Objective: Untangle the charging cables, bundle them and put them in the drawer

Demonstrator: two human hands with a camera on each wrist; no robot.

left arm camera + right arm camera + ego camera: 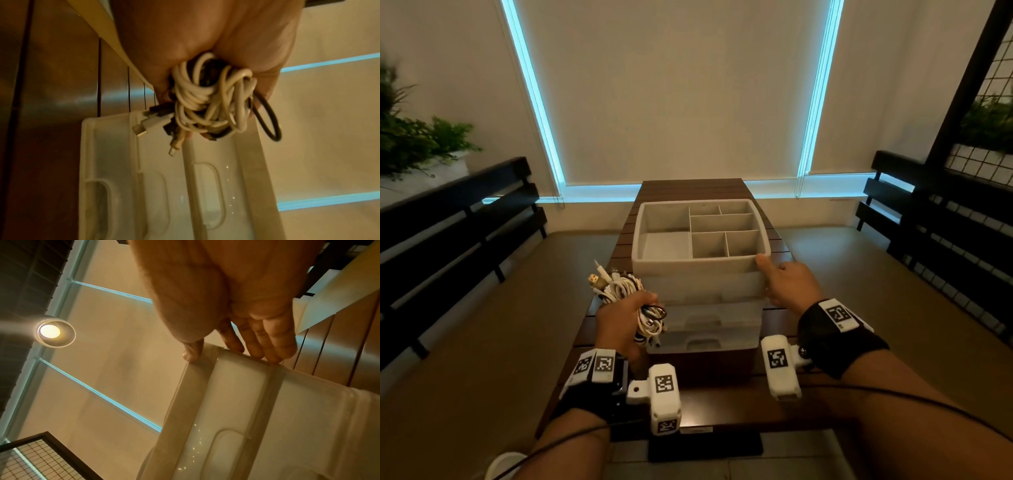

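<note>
My left hand (619,323) grips a bundle of white and black charging cables (621,291), held in the air just left of the white drawer unit (698,265). Plugs stick out of the bundle at both ends. In the left wrist view the cable bundle (209,100) hangs under my left hand (205,32), above the drawer fronts (115,162). My right hand (787,281) rests on the unit's front right corner, thumb on the top rim. In the right wrist view, straight fingers (273,344) lie against the drawer unit's side (236,402). The top tray has several empty compartments.
The unit stands on a narrow dark slatted table (722,404). Its translucent drawers (705,341), each with a recessed handle, step out toward me below the top tray. Dark benches flank the table at left (458,212) and right (928,219). A blind covers the window behind.
</note>
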